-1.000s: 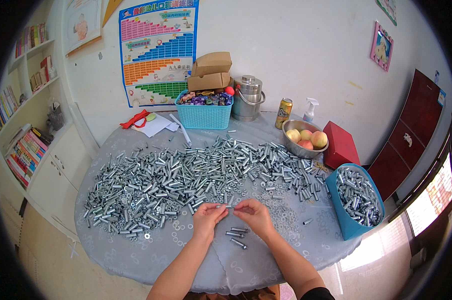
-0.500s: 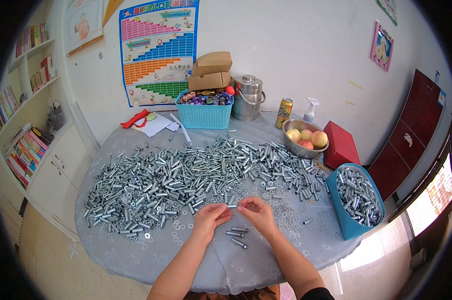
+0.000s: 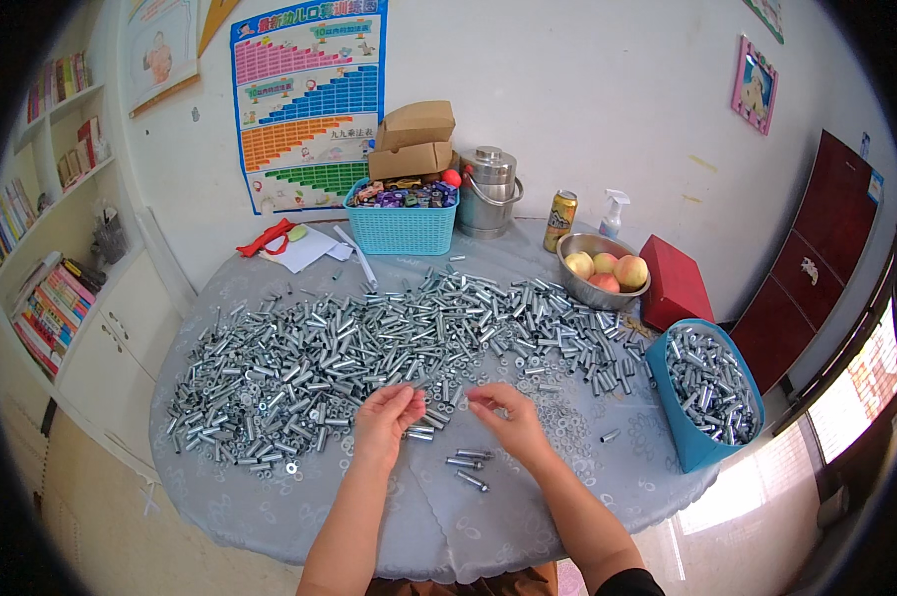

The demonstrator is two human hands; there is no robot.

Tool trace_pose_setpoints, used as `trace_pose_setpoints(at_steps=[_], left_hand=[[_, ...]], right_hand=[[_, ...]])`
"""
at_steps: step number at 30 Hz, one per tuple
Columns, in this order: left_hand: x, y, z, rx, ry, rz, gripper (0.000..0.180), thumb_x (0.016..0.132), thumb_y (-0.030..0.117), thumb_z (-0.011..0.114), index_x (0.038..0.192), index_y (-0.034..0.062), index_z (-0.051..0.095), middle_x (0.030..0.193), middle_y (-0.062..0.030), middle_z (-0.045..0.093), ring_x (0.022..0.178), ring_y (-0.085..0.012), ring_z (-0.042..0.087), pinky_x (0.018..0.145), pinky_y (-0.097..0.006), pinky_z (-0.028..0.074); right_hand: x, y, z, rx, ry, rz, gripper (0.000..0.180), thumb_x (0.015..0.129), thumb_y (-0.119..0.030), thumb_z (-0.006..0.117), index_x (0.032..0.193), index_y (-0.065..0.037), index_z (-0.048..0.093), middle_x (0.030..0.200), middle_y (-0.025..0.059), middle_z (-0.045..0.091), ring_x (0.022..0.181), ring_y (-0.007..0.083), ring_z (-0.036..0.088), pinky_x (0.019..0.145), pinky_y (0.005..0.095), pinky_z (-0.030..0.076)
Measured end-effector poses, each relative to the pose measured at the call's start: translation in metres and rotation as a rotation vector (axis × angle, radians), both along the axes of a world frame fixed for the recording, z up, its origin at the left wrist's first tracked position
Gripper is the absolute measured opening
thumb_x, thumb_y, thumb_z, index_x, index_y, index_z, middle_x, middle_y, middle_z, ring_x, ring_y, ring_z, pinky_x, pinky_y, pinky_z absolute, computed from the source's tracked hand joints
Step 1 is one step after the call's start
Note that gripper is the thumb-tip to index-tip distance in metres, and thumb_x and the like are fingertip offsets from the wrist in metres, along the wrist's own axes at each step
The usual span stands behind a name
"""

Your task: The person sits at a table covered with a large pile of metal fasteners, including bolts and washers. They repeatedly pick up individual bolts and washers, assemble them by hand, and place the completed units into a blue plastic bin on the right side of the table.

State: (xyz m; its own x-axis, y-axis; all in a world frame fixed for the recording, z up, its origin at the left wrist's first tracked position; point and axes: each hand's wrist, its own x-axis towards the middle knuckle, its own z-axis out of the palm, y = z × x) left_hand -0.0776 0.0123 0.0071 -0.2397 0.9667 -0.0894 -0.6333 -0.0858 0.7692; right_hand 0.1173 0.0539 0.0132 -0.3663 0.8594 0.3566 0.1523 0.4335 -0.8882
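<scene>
From the head view, both hands hover over the round grey table [image 3: 270, 497], at the near edge of a wide heap of silver metal sleeves [image 3: 369, 348]. The left hand [image 3: 387, 425] has its fingers curled together, pinching a small metal piece; the right hand [image 3: 508, 417] at its 3 o'clock has its fingertips drawn together, though what they hold is too small to tell. A few loose bolts [image 3: 465, 467] lie at 6 o'clock of the right hand. A blue bin [image 3: 701, 447] of finished pieces stands at the table's 3 o'clock edge.
</scene>
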Motion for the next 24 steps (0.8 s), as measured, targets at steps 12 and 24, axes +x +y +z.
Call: trace_pose_setpoints(at_steps=[12,24], left_hand=[[0.005,-0.002,0.000,-0.016,-0.022,-0.031,0.012,0.083,0.005,0.060,0.094,-0.0003,0.061,0.087,-0.0126,0.065,0.074,-0.0170,0.064,0.068,-0.029,0.055],[0.010,0.000,-0.006,-0.076,0.006,-0.103,0.014,0.082,0.006,0.062,0.093,-0.0018,0.060,0.087,-0.0150,0.064,0.073,-0.0187,0.064,0.067,-0.030,0.056]], right_hand=[[-0.007,0.007,-0.014,0.474,-0.542,-0.083,0.015,0.071,-0.015,0.068,0.085,-0.009,0.066,0.082,0.0074,0.060,0.084,0.0274,0.056,0.073,0.0371,0.044],[0.001,0.012,-0.027,0.206,-0.379,-0.155,0.020,0.072,-0.014,0.071,0.091,-0.008,0.067,0.083,0.0056,0.064,0.076,0.0207,0.060,0.069,0.0306,0.046]])
